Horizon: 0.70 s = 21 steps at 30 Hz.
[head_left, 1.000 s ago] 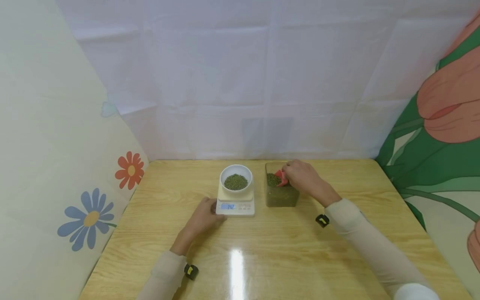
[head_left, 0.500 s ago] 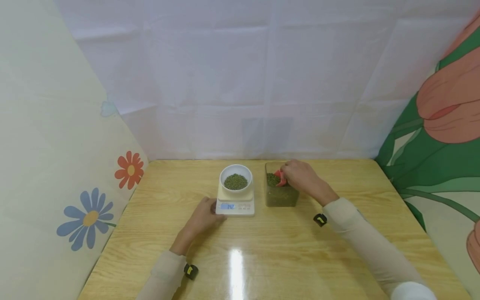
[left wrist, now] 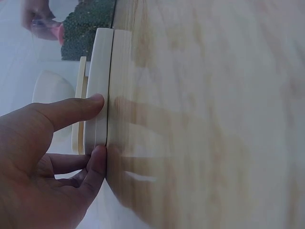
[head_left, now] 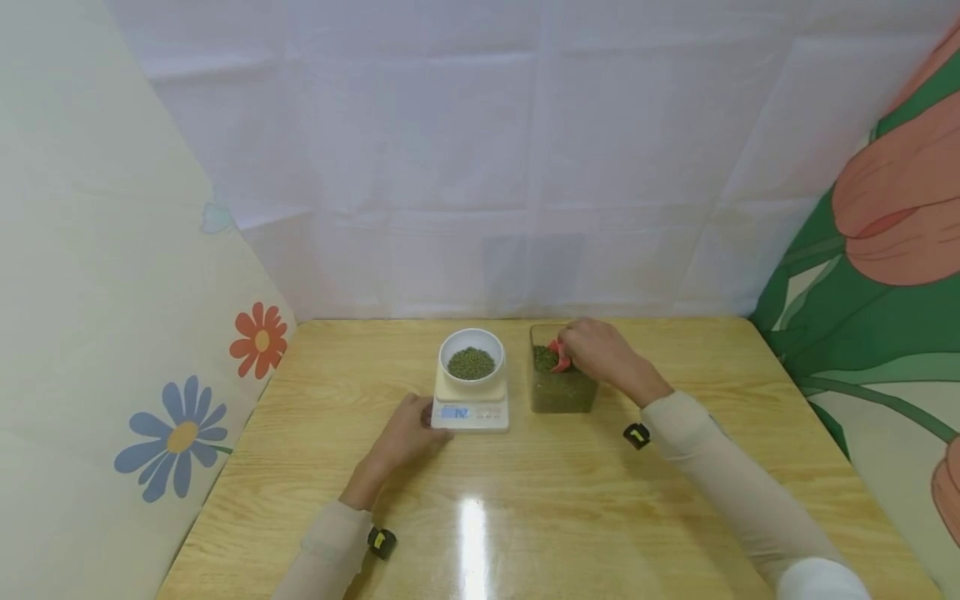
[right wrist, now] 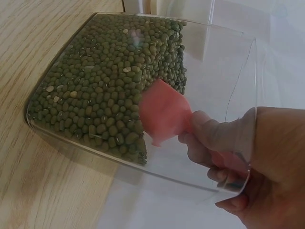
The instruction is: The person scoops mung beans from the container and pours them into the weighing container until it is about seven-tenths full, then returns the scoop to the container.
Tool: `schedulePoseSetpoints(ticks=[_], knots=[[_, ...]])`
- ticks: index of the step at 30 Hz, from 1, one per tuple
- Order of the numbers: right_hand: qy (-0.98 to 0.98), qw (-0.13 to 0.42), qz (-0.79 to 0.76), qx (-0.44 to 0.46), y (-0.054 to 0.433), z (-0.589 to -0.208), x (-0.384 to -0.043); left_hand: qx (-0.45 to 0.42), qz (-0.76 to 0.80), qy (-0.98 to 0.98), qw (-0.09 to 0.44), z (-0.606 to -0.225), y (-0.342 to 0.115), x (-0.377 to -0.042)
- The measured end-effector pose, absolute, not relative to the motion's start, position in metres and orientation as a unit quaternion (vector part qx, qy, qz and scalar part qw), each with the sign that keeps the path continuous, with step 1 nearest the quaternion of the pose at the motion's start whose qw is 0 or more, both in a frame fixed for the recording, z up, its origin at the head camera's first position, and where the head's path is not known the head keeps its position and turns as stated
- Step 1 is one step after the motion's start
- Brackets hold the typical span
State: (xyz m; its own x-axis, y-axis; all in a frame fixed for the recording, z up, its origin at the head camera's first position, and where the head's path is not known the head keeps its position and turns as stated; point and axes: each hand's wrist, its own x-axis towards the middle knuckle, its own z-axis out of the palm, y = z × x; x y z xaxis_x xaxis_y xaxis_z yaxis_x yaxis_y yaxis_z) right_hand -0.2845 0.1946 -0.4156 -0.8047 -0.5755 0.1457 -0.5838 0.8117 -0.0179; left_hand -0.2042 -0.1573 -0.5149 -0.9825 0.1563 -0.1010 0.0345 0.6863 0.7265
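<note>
A white kitchen scale (head_left: 471,417) with a lit display stands on the table. On its platform sits a white bowl (head_left: 473,340) holding green mung beans (head_left: 471,364). My left hand (head_left: 408,429) grips the scale's near left corner, thumb along the front side and fingers around the left side, as the left wrist view shows. To the right of the scale, a clear square container (head_left: 563,396) is partly filled with mung beans (right wrist: 100,90). My right hand (head_left: 600,352) reaches in over its rim and holds a red scoop (right wrist: 164,112) by the handle. The scoop's front edge is at the beans.
The wooden table (head_left: 420,500) extends in front of the scale and container. Behind it hangs a white cloth (head_left: 420,167). Flower-patterned panels stand at the left (head_left: 97,292) and right (head_left: 862,292).
My right hand has shifted very slightly left with the scoop inside the container. The left hand, scale and bowl have not moved.
</note>
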Motion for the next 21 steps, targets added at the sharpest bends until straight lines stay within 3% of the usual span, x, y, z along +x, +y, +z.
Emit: schedulePoseSetpoints(ticks=[21], knots=[[-0.948, 0.018, 0.078, 0.308, 0.1984, -0.4124, -0.2862, 0.063, 0.398, 0.912, 0.072, -0.5174, -0.158, -0.2043]])
